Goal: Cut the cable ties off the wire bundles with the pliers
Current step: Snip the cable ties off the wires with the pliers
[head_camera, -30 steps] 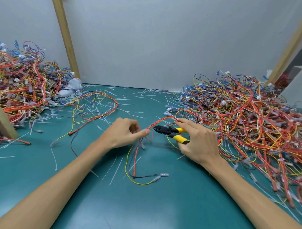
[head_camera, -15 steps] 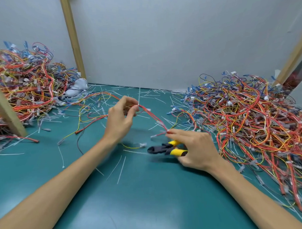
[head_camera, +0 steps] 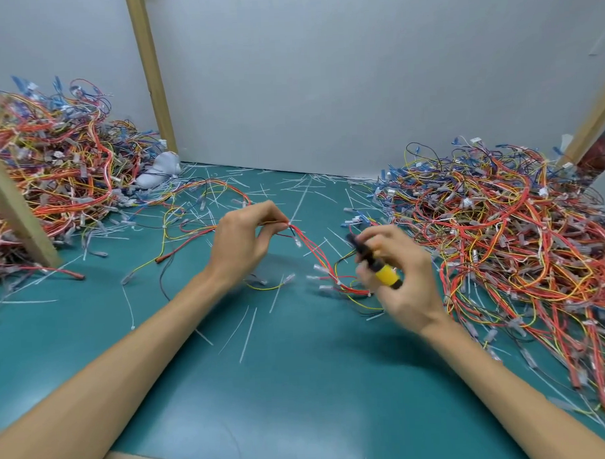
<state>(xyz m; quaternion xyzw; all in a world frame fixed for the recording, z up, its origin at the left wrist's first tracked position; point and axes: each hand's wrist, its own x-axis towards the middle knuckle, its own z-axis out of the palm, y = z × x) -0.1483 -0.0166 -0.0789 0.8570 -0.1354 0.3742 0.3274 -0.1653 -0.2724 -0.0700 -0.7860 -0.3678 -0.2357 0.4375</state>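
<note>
1. Head view: the left hand [head_camera: 241, 243], at frame centre with its forearm running in from the lower left, pinches a wire bundle [head_camera: 308, 249] between thumb and fingertips.
2. The right hand [head_camera: 404, 280], right of centre, curls round the yellow-handled pliers [head_camera: 376, 262], blurred, above the green table [head_camera: 282, 384].

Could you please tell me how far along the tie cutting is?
Done: many cut white plastic tie strips litter the green mat. In hand: the left hand pinches a thin red wire bundle, while the right hand holds the yellow-handled pliers nearby. Left to do: the big tangled left wire heap and right wire heap; which is finished, I cannot tell.
</note>
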